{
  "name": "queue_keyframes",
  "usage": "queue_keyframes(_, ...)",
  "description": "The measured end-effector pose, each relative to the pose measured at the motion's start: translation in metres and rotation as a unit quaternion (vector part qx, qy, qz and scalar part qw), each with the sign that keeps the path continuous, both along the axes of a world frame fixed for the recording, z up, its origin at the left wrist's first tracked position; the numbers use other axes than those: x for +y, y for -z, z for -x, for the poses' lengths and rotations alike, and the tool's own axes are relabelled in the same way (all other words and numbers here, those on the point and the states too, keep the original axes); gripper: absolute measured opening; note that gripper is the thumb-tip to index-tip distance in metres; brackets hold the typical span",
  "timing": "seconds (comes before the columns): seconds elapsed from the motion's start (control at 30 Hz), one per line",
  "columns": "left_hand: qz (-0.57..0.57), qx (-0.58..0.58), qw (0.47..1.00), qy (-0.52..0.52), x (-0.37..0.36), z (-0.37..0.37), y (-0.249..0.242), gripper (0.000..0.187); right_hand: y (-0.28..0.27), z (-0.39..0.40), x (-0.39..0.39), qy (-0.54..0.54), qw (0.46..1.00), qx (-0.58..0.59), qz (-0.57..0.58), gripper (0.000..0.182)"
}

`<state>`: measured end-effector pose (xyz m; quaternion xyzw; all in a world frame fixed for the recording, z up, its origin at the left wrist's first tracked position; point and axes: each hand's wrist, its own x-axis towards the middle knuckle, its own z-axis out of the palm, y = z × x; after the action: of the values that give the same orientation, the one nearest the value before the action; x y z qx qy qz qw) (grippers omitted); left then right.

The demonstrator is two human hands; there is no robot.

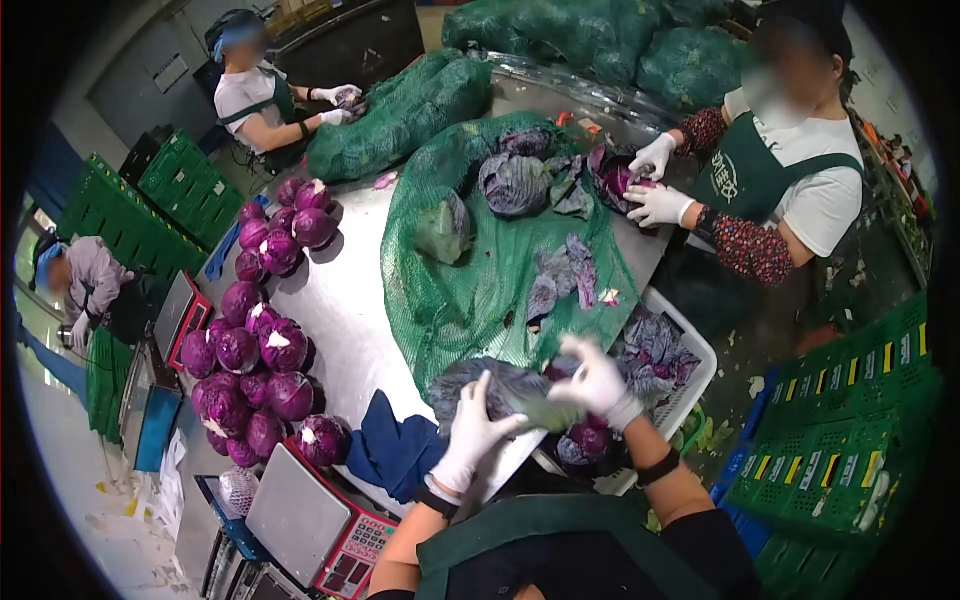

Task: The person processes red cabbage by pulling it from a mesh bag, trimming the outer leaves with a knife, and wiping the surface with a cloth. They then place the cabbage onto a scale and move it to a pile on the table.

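A red cabbage with loose greyish outer leaves lies at the near edge of the table in front of me. My left hand, in a white glove, grips its near side, thumb and fingers spread over the leaves. On the right, my gloved right hand has thumb and forefinger curled at a pale outer leaf, which is blurred by motion. Below that hand, another purple cabbage shows by the white basket, which holds dark stripped leaves.
Trimmed red cabbages cluster on the table's left side. A red-framed scale and a blue cloth are near my left arm. Green netting covers the middle. Co-workers handle cabbages across the table; green crates stand at right.
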<state>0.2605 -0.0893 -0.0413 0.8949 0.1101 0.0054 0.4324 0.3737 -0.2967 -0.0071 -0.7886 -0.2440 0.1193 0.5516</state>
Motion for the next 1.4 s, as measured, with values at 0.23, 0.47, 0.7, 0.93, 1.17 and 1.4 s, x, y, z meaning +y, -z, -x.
queue_keyframes(0.23,-0.160,-0.119,0.975,0.094,-0.027,-0.026,0.037,0.067,0.023,0.001,0.010,-0.025,0.967,-0.022,0.252,0.088)
queue_keyframes(0.47,0.019,-0.118,0.991,0.054,-0.032,-0.039,0.004,0.112,0.056,-0.027,0.008,0.128,0.986,0.054,0.086,0.032)
queue_keyframes(0.7,-0.036,-0.120,0.990,0.069,-0.023,-0.019,0.012,0.095,0.120,-0.070,-0.005,0.201,0.927,0.047,0.312,0.041)
queue_keyframes(0.93,0.269,-0.024,0.963,-0.023,0.020,0.048,0.042,0.105,0.078,-0.069,-0.060,0.212,0.971,0.092,0.055,0.037)
queue_keyframes(1.17,-0.079,-0.004,0.994,-0.079,-0.026,0.003,0.000,0.097,0.046,0.069,-0.018,0.006,0.962,-0.091,0.257,0.042)
queue_keyframes(1.4,-0.091,-0.037,0.991,-0.090,-0.027,-0.005,0.012,0.094,0.098,0.087,0.014,0.051,0.960,-0.043,0.273,0.017)
